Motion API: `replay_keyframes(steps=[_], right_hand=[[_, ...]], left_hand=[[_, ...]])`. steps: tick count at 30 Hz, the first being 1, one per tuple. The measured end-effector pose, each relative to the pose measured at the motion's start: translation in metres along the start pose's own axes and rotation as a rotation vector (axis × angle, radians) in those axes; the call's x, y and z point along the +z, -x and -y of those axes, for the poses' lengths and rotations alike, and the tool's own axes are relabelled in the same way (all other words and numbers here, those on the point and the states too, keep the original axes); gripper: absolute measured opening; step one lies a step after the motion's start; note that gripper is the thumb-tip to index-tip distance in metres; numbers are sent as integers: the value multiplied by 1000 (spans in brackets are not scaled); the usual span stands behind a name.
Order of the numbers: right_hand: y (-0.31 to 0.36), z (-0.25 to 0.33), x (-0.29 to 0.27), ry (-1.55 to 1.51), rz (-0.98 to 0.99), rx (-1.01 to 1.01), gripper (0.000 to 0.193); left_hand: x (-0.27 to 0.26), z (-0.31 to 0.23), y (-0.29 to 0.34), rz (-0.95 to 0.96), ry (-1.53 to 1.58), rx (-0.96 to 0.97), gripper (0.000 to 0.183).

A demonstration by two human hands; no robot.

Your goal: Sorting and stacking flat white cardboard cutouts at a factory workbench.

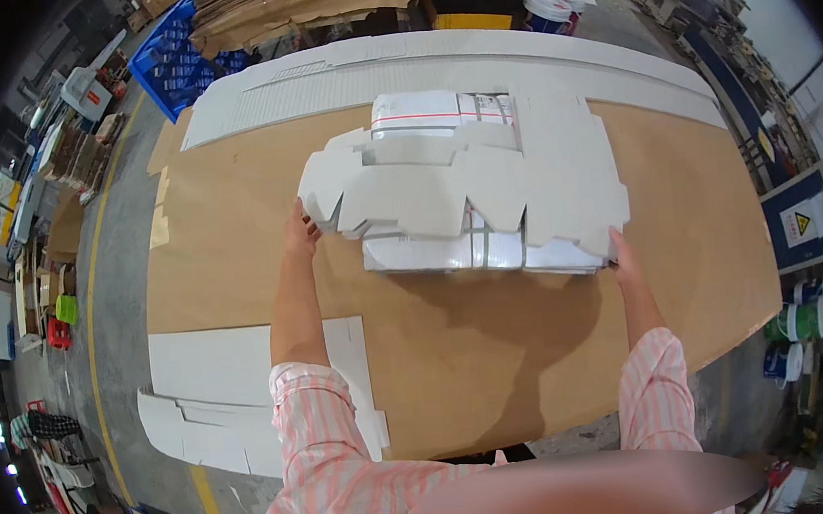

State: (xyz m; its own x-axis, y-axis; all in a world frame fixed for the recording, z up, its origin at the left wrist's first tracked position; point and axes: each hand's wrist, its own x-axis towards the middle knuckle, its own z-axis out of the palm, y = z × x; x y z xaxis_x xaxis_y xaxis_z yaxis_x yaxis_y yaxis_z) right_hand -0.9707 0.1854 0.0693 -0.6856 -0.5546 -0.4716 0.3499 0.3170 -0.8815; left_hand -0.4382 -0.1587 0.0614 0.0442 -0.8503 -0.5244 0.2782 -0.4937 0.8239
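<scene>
Both my arms reach forward over the brown table. A small stack of white die-cut cardboard box blanks (406, 199) with notched, tabbed edges spans between my hands. My left hand (303, 230) grips its left end. At its lower right corner, my right hand (621, 246) holds the edge, most of the fingers hidden beneath. Under the blanks lies a white wrapped bundle (421, 253) bound with straps, its near and far sides showing. Whether the blanks rest on the bundle or hang just above it, I cannot tell.
Long white cardboard sheets (413, 51) line the table's far edge. More white cut sheets (209, 353) lie at the near left. Beyond the table are a blue crate (169, 63), brown cardboard (311, 6) and a white bucket (546, 8). Paint buckets (804, 321) stand at the right.
</scene>
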Motion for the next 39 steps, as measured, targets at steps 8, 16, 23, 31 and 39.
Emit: replay_keyframes(steps=[8,16,23,31,39], right_hand=[[0,20,-5,45,-87,-135,47],[10,49,-11,-343,-57,-221,34],[-5,40,11,-400,-74,-208,28],[5,37,14,-356,-21,-106,34],[-7,51,-32,-447,-36,-127,35]], left_hand=[[22,-11,-40,74,159,105,46],[71,-83,23,181,222,380,38],[54,-37,-74,134,191,199,40],[55,-28,-66,258,214,67,43],[77,-48,26,197,205,120,37]])
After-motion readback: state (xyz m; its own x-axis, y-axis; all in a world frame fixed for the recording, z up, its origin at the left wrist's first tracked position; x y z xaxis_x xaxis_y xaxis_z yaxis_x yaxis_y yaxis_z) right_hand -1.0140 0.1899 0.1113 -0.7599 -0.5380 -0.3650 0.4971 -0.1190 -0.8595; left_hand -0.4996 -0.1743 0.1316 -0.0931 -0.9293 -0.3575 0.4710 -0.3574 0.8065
